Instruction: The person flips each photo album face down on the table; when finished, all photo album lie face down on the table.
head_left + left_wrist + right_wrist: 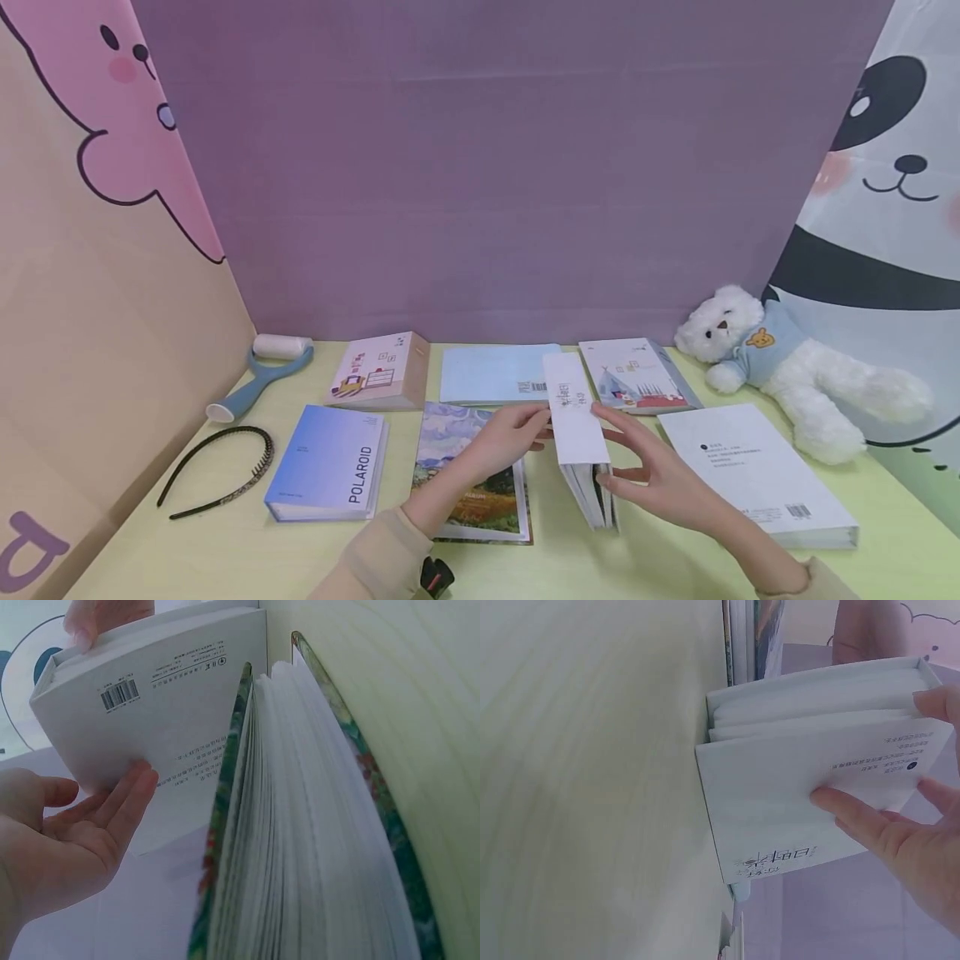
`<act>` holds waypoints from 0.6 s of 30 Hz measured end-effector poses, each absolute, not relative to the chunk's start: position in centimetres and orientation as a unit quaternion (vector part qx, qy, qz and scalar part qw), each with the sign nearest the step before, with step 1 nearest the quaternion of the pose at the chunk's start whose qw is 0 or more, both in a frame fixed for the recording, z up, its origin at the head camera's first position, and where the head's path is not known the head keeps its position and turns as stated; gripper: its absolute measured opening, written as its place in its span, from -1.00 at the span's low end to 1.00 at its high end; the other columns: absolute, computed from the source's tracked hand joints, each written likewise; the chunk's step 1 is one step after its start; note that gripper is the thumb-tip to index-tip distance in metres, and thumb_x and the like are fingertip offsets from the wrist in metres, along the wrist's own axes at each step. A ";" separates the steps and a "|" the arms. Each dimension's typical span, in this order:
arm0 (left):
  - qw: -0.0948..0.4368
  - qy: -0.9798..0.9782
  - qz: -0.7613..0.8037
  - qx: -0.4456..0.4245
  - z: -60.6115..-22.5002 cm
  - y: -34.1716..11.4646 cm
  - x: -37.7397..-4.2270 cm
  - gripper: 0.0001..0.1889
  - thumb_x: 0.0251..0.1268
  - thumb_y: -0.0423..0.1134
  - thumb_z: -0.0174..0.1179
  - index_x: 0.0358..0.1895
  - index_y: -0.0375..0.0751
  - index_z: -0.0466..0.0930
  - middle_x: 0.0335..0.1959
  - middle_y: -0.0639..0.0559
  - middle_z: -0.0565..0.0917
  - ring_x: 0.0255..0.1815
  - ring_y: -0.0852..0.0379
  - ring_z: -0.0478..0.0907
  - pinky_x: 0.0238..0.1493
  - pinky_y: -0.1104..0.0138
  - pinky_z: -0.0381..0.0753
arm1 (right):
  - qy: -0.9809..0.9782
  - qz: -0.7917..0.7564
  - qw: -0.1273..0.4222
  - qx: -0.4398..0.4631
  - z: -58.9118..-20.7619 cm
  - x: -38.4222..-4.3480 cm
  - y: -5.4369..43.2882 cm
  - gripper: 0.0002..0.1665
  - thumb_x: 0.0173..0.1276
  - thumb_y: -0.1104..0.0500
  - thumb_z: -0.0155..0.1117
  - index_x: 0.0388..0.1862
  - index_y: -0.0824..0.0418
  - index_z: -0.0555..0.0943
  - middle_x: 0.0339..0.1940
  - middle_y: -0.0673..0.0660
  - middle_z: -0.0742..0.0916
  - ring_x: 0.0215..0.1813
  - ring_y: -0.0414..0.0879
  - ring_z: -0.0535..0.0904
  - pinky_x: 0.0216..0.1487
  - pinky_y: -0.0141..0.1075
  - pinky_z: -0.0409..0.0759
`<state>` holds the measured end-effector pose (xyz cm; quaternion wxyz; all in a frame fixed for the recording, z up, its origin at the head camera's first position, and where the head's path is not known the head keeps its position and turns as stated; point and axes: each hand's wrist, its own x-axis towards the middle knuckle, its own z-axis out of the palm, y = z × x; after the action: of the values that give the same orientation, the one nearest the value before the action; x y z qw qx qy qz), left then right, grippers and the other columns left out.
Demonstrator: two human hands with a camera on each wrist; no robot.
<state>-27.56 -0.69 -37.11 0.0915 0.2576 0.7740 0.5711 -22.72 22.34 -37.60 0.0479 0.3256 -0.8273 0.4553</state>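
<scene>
A thick white album (576, 410) stands on edge near the middle of the table, its lettered spine facing up and its covers slightly parted at the bottom. My right hand (660, 475) grips it from the right. In the right wrist view its fingers (847, 810) lie along the cover and the thumb reaches the page edge. On the other side, my left hand (506, 437) touches the cover. In the left wrist view its fingers (131, 799) are fairly straight against the barcoded face. A landscape-covered album (480, 492) lies under my left forearm.
At left are a blue-handled lint roller (258, 379), a black headband (225, 479) and a blue POLAROID album (330, 462). Behind lie a pink album (382, 371), a light-blue album (487, 373) and a tent-picture album (633, 375). A white album (757, 475) and teddy bear (787, 367) are right.
</scene>
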 end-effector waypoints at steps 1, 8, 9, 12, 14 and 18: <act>0.088 0.774 0.571 0.260 -37.1 -0.7 -27.5 -0.60 0.51 -0.13 -0.14 0.28 -0.15 0.41 0.15 -0.10 0.57 0.08 -0.01 0.58 0.00 0.18 0.62 | -0.823 0.464 0.044 0.326 -37.5 -22.7 22.3 -0.11 0.27 0.30 0.27 0.49 0.16 0.06 0.47 0.32 0.14 0.25 -0.58 0.24 -0.07 -0.22 0.64; 0.073 0.783 0.551 0.278 -37.0 0.0 -27.4 -0.59 0.50 -0.13 -0.13 0.32 -0.12 0.37 0.25 -0.06 0.49 0.13 0.06 0.56 -0.05 0.23 0.64 | -0.814 0.496 0.041 0.299 -36.8 -22.4 22.7 -0.26 0.34 0.32 0.16 0.43 0.22 0.10 0.42 -0.05 0.18 0.18 -0.61 0.30 -0.13 -0.32 0.65; 0.072 0.786 0.547 0.278 -37.1 0.1 -27.3 -0.59 0.50 -0.11 -0.12 0.31 -0.11 0.37 0.24 -0.05 0.50 0.13 0.08 0.56 -0.06 0.24 0.64 | -0.814 0.498 0.045 0.295 -36.8 -22.4 22.8 -0.31 0.37 0.32 0.12 0.41 0.24 0.11 0.39 -0.10 0.20 0.16 -0.60 0.32 -0.15 -0.33 0.65; 0.072 0.793 0.535 0.282 -37.1 0.6 -27.2 -0.58 0.49 -0.09 -0.10 0.32 -0.07 0.36 0.23 -0.03 0.52 0.11 0.11 0.58 -0.08 0.25 0.65 | -0.819 0.499 0.063 0.276 -36.7 -22.5 23.0 -0.46 0.45 0.30 0.00 0.35 0.29 0.15 0.32 -0.17 0.25 0.13 -0.60 0.35 -0.19 -0.32 0.65; 0.074 0.794 0.531 0.286 -37.2 0.9 -27.1 -0.58 0.48 -0.09 -0.09 0.33 -0.04 0.33 0.23 -0.01 0.51 0.11 0.12 0.58 -0.11 0.29 0.64 | -0.821 0.504 0.074 0.257 -36.7 -22.5 23.1 -0.53 0.48 0.27 -0.06 0.31 0.30 0.18 0.28 -0.15 0.31 0.10 -0.60 0.38 -0.22 -0.32 0.65; 0.075 0.796 0.522 0.297 -37.3 1.7 -26.9 -0.57 0.48 -0.13 -0.09 0.36 0.00 0.28 0.27 0.00 0.47 0.09 0.16 0.58 -0.34 0.42 0.55 | -0.821 0.521 0.087 0.216 -36.6 -22.3 23.4 -0.61 0.52 0.22 -0.12 0.26 0.27 0.23 0.19 -0.16 0.36 -0.01 -0.55 0.46 -0.27 -0.32 0.65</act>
<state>-26.93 1.68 -37.31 0.0745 0.2972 0.7959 0.5221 -22.28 23.42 -36.58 0.0873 0.2164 -0.8213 0.5206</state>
